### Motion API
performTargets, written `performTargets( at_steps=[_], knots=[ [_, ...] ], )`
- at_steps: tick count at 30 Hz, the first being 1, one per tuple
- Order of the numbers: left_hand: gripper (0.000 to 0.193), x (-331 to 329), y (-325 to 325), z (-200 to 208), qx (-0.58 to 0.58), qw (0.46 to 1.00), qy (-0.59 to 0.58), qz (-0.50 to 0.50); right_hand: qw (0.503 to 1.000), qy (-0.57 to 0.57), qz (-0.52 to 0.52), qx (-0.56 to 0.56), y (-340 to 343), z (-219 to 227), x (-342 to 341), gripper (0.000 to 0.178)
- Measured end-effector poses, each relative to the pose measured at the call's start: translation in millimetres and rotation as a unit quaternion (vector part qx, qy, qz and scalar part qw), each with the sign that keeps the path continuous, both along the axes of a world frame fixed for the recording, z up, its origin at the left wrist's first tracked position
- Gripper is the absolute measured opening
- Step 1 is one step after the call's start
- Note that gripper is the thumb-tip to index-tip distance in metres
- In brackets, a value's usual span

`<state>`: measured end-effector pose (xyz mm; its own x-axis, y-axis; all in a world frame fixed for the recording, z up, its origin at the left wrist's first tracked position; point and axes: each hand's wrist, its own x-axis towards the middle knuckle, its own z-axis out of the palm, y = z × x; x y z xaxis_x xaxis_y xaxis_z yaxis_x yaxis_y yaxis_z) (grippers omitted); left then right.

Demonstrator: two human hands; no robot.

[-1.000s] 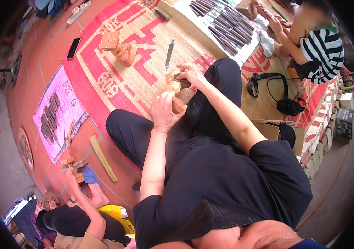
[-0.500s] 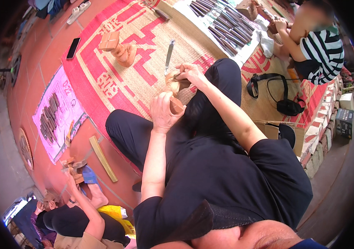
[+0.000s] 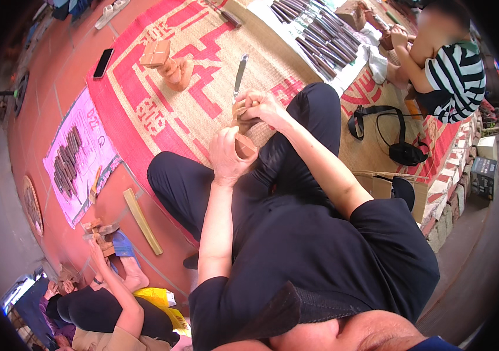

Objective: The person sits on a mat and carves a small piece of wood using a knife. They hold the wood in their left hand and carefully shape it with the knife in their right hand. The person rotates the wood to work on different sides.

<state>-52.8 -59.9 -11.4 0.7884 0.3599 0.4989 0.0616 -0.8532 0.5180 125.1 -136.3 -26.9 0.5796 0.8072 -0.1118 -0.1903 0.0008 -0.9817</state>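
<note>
The left hand (image 3: pixel 228 157) is closed around the near end of a brown wooden piece (image 3: pixel 243 145) that rests over the person's knee, while the right hand (image 3: pixel 261 106) grips a metal chisel (image 3: pixel 239 73) whose blade points away toward the far side. Both sit above a red-patterned woven mat (image 3: pixel 161 111) on the floor, where a carved wooden figure (image 3: pixel 170 65) lies to the far left. A row of dark chisels (image 3: pixel 319 32) lies farther right, near a person in a striped shirt (image 3: pixel 457 79).

Black phone (image 3: pixel 104 62) on red floor beside woven mat (image 3: pixel 161 105), chisel rows (image 3: pixel 313 29)
</note>
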Motion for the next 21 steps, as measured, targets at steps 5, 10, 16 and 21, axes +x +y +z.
performTargets(
  at_steps=[5,10,16,21],
  knots=[
    [0.074,2.8,3.0,9.2,-0.033,0.999,-0.004,0.026,0.992,-0.127,0.020,-0.007,6.9,-13.2,-4.9,0.021],
    [0.076,-0.9,1.7,5.1,-0.029,0.999,0.006,0.015,0.977,-0.103,-0.062,-0.176,10.2,-41.4,22.2,0.026],
    [0.077,-0.2,3.7,1.7,-0.025,0.999,0.016,0.030,0.984,-0.171,0.041,0.027,5.6,-20.6,-5.6,0.021],
    [0.078,-1.7,0.0,3.7,-0.014,1.000,0.009,0.014,0.971,-0.152,-0.104,-0.150,7.0,-49.6,16.6,0.027]
  ],
)
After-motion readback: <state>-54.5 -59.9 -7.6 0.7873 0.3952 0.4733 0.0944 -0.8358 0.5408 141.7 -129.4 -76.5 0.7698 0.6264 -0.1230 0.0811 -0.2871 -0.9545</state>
